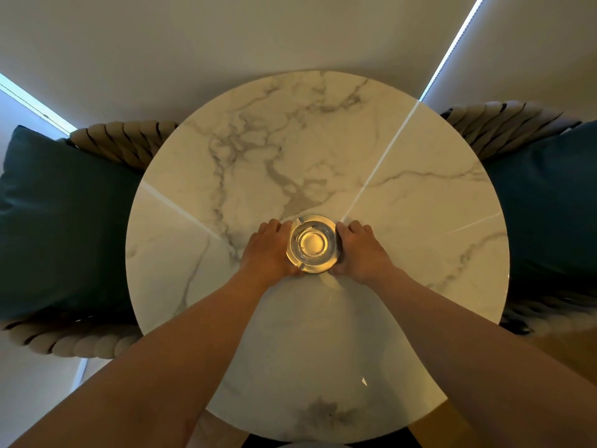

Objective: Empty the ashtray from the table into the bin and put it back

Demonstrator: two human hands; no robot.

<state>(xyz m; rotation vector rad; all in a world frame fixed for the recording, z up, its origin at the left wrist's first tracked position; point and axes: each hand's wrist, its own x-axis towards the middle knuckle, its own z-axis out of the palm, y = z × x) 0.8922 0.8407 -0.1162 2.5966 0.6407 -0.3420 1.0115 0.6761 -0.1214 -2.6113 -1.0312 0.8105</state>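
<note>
A round clear glass ashtray [312,244] sits near the middle of a round white marble table [403,205]. My left hand [269,248] cups its left side, fingers and thumb wrapped against the rim. My right hand [360,248] grips the right side the same way. Both hands touch the ashtray, which rests flat on the tabletop. I can make out no ash inside. No bin is in view.
Two woven rope chairs with dark teal cushions flank the table, one at the left [58,221] and one at the right [549,205]. Pale curtains or blinds hang behind the table. A small white scrap [364,380] lies near the table's front edge.
</note>
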